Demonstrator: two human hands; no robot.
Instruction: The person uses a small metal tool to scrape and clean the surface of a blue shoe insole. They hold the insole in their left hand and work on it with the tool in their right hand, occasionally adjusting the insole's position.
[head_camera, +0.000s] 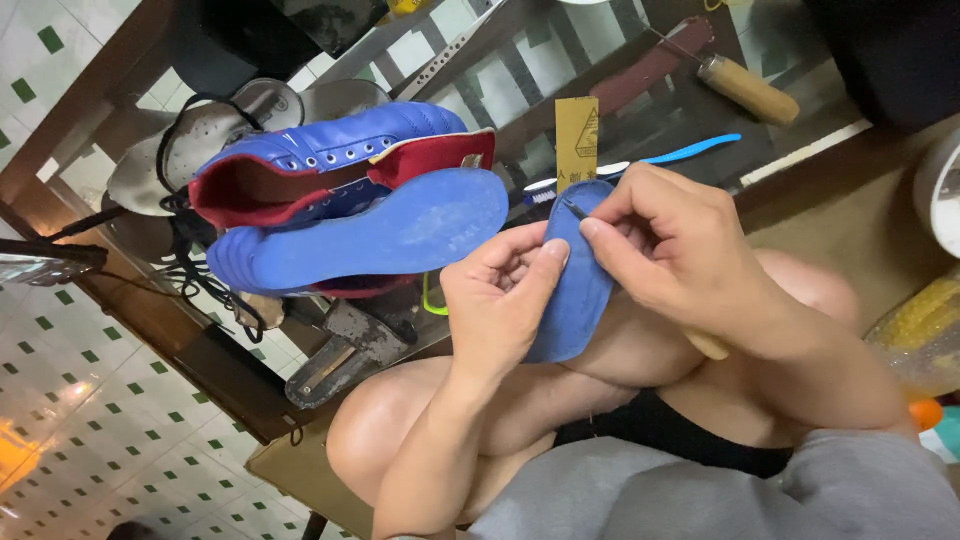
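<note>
Grey cloth of the person's top fills the lower right corner, with bare knees rising just beyond it; past the knees stands the wooden bench (150, 300), its near edge running slantwise from upper left to lower middle, with green-and-white tiled floor (90, 420) open on the left; on the bench lies a blue shoe (340, 165) with a red lining, on its side, and a blue insole-shaped sole piece (400, 235) rests against it, its tip reaching toward the hands with a small gap between; behind them a strip of yellow sandpaper (577, 140) stands upright, and a blue toothbrush (640, 165) and a wooden-handled tool (745, 88) lie farther back; over the knees, clear of the bench edge, the left hand (495, 300) pinches a blue insole (575, 280) along its left edge, thumb on top, wrist bent upward; the right hand (670, 245) is closed on a thin dark tool (575, 208), fingertips pressed together, its point touching the insole's upper end.
</note>
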